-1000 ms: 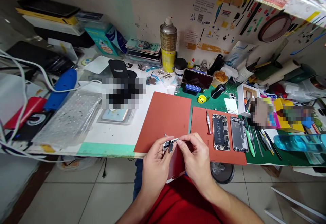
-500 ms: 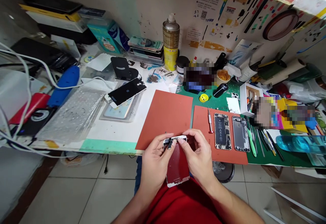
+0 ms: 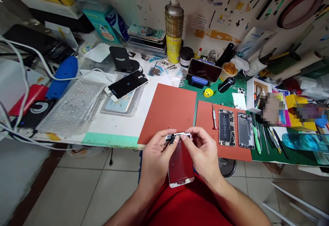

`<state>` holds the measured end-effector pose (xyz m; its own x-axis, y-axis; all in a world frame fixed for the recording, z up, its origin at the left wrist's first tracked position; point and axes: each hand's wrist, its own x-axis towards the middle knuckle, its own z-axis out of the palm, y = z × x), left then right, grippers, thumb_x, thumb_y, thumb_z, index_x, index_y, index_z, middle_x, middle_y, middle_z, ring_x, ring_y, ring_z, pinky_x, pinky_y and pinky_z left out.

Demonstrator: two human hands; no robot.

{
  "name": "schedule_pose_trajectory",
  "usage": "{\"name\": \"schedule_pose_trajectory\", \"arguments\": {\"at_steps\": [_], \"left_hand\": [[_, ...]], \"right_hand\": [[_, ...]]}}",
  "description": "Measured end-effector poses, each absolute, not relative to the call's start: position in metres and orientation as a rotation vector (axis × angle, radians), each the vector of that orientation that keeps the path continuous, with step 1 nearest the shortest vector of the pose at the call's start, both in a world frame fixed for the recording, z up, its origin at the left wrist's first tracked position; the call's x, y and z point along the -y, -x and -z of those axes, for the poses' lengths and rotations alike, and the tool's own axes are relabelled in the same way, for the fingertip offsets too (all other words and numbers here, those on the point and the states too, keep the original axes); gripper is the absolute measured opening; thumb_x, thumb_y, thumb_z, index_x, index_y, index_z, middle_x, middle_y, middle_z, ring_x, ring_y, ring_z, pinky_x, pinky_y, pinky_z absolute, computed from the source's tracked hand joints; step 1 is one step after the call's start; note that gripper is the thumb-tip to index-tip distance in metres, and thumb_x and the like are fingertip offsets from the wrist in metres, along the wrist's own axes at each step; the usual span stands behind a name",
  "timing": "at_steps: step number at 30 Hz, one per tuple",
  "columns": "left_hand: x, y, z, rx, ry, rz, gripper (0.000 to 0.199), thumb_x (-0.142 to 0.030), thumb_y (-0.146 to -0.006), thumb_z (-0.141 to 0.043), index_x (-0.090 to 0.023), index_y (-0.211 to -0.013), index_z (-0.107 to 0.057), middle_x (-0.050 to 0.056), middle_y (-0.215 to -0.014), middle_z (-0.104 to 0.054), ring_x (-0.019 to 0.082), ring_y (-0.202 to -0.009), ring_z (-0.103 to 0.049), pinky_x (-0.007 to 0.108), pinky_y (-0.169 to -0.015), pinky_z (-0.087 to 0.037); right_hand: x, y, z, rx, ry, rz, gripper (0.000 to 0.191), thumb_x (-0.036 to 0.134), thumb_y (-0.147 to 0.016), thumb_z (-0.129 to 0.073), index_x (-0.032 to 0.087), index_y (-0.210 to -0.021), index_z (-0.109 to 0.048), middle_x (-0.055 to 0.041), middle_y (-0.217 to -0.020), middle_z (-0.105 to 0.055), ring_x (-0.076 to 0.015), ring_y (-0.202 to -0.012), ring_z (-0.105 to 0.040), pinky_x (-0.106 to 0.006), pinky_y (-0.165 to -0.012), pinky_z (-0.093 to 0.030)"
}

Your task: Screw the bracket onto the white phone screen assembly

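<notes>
A white-framed phone screen assembly (image 3: 181, 164) is held over my lap, its dark red back turned up toward me. My left hand (image 3: 157, 152) grips its upper left edge, thumb on top by a small black flex cable (image 3: 171, 139). My right hand (image 3: 203, 150) pinches the upper right edge, with the thumb pressing near the top middle. Both thumb tips almost meet there, and the small parts beneath them are hidden. Beyond my hands lies a red-brown mat (image 3: 169, 109).
On the right mat lie a screwdriver (image 3: 214, 116), an opened phone body (image 3: 226, 128) and a second phone housing (image 3: 246, 130). Another phone screen (image 3: 127, 85) rests on a plastic case at left. A spray can (image 3: 174, 30) stands by the wall; tweezers and a green pry tool (image 3: 256, 139) lie right.
The camera view has shifted slightly, so the bench looks a little higher. My hands keep hold of the screen assembly, with the right thumb shifted only slightly along its top edge.
</notes>
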<state>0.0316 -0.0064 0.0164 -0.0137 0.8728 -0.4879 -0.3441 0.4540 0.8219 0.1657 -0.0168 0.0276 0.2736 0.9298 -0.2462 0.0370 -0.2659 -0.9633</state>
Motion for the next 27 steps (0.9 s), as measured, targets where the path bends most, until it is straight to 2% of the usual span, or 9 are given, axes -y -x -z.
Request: {"name": "schedule_pose_trajectory", "arguments": {"at_steps": [7,18,27], "left_hand": [[0.002,-0.035,-0.032,-1.286,-0.456,-1.013,0.047,-0.035,-0.069,-0.097,-0.018,-0.105,-0.074,0.004,-0.083,-0.080,0.015,-0.072,-0.074,0.017,-0.061,-0.056],[0.003,-0.041,-0.035,-1.337,-0.500,-0.984,0.038,-0.032,-0.071,-0.093,-0.019,-0.102,-0.075,0.001,-0.078,-0.078,0.011,-0.063,-0.067,0.016,-0.055,-0.050],[0.005,-0.042,-0.043,-1.346,-0.543,-0.967,0.035,-0.033,-0.074,-0.090,-0.019,-0.102,-0.075,0.002,-0.080,-0.078,0.011,-0.065,-0.066,0.017,-0.055,-0.048]], "right_hand": [[0.016,-0.165,-0.030,0.868,1.542,-1.199,0.018,0.039,-0.090,-0.080,0.025,-0.098,-0.073,0.0008,-0.085,-0.066,-0.0161,-0.078,-0.059,-0.030,-0.073,-0.049],[0.019,-0.169,-0.031,0.805,1.507,-1.256,0.016,0.037,-0.090,-0.080,0.025,-0.098,-0.073,0.0008,-0.086,-0.066,-0.0159,-0.078,-0.058,-0.030,-0.072,-0.049],[0.020,-0.168,-0.030,0.742,1.470,-1.278,0.016,0.034,-0.087,-0.082,0.025,-0.096,-0.073,0.0023,-0.083,-0.065,-0.0144,-0.077,-0.057,-0.028,-0.072,-0.049]]}}
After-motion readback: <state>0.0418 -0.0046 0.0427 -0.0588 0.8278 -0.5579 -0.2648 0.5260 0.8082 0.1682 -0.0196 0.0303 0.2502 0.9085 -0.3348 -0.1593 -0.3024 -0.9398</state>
